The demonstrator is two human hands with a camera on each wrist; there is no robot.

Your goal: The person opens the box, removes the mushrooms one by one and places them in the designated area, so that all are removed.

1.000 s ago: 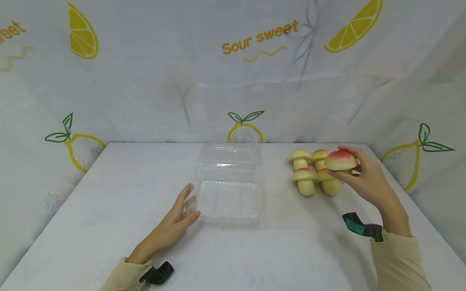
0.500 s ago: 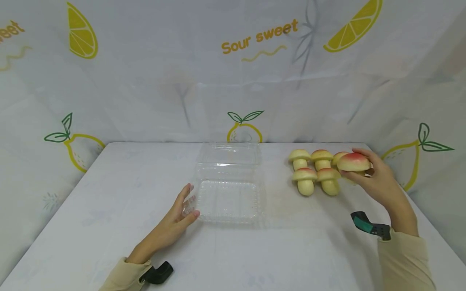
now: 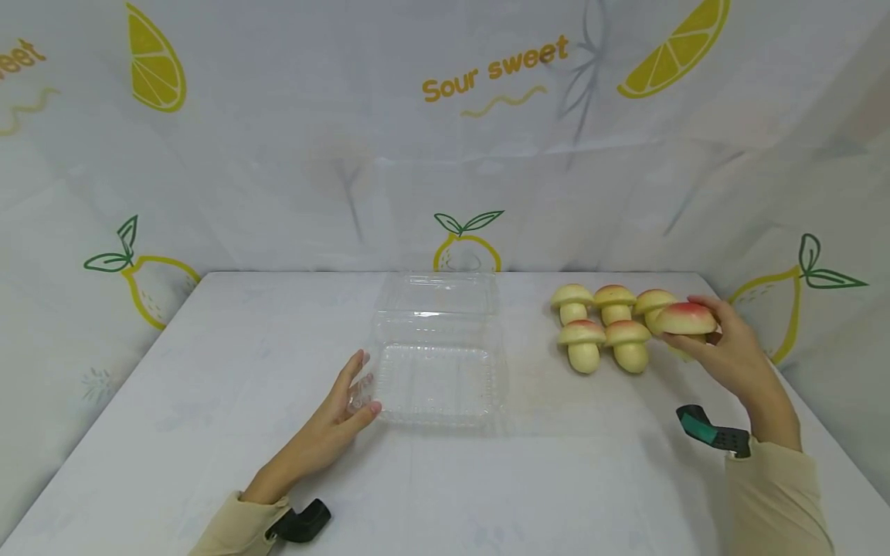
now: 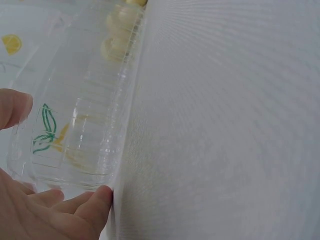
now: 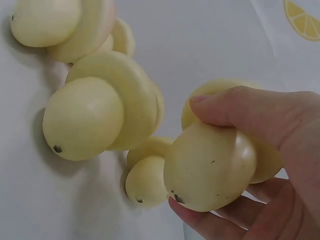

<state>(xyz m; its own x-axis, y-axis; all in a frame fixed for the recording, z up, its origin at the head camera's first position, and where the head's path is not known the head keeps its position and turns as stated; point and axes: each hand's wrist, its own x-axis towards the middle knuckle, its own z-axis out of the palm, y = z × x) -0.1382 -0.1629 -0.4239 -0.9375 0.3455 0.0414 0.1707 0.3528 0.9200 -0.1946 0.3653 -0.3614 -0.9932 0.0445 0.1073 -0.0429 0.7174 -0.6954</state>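
Observation:
My right hand (image 3: 730, 355) holds a toy mushroom (image 3: 687, 318) with a red-tinted cap at the right end of a mushroom group. In the right wrist view, the thumb lies over its cap and the fingers curl under its pale rounded stem (image 5: 210, 167). Beside it lie several more mushrooms, a back one (image 3: 615, 295) and a front one (image 3: 628, 344) among them. My left hand (image 3: 334, 428) grips the left side of a clear plastic clamshell box (image 3: 438, 421). In the left wrist view, a fingertip (image 4: 102, 192) meets its lower edge near the table.
The clamshell's lid (image 3: 441, 293) lies folded back toward the rear of the white table (image 3: 487, 494). A white cloth backdrop (image 3: 313, 154) with lemon prints stands behind and at both sides. Each wrist carries a dark camera mount.
My right hand has carried the mushroom to the right and slightly toward me, uncovering the back-row mushroom behind it. The left hand and the box have stayed put.

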